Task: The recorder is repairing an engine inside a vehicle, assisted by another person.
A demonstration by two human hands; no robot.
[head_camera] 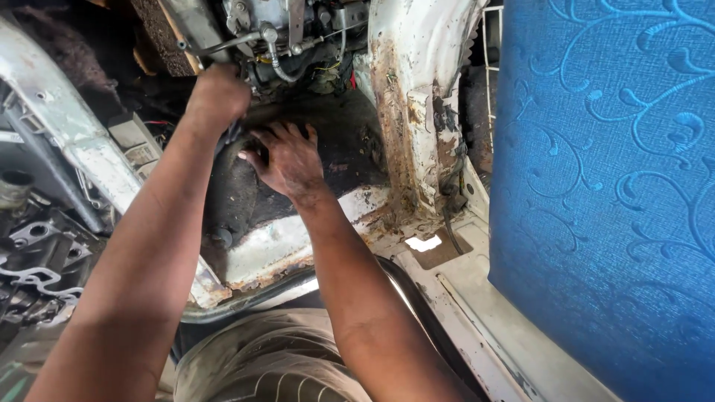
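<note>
My left hand (217,97) reaches up into a vehicle's footwell, fingers curled around something dark just under the tangle of metal tubes and wires (279,45); what it grips is hidden. My right hand (287,158) lies just to the right and below it, fingers spread and pressed on a dark, greasy curved floor covering (238,193). Both hands are smeared with grime. The two hands almost touch at the edge of the dark covering.
A rusted white body pillar (413,97) rises right of the hands. A blue patterned seat panel (603,186) fills the right side. White, rusty floor metal (283,246) lies below the hands. Metal engine parts (33,253) sit at left.
</note>
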